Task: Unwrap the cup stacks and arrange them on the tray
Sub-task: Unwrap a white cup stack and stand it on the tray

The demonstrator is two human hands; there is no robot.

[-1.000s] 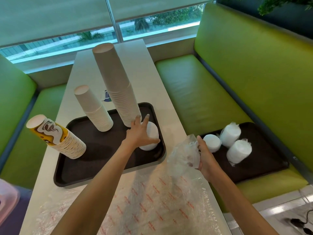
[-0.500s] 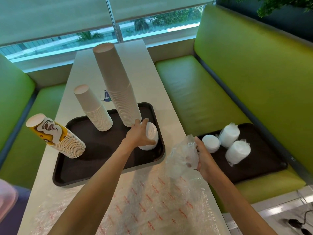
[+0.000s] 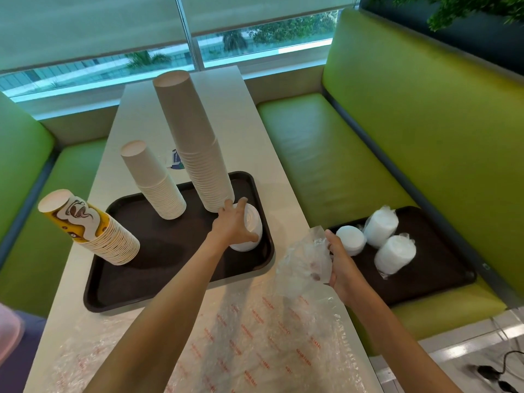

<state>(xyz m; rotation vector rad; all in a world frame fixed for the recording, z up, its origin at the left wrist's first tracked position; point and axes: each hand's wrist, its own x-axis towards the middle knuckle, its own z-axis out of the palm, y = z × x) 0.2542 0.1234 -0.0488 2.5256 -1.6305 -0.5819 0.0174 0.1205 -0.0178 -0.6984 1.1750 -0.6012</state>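
Three stacks (image 3: 195, 154) on the tray (image 3: 107, 293); left hand (image 3: 231, 226) grips a fourth stack (image 3: 253, 226) at 2 o'clock, right hand (image 3: 338, 262) clutches wrap (image 3: 303, 262), wrapped stacks (image 3: 381, 226) wait at 3 o'clock.

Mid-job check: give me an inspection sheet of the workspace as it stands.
Surface: white table, black tray on it.
Job's things: tall stack, short stack, printed stack standing on tray; white stack at its right end; two wrapped stacks on bench tray.
Clutter: printed plastic sheet on table's near end.
Hands: left hand grips white stack; right hand holds clear wrapper.
Cables: black cable on floor, lower right.
Surroundings: green bench, window.
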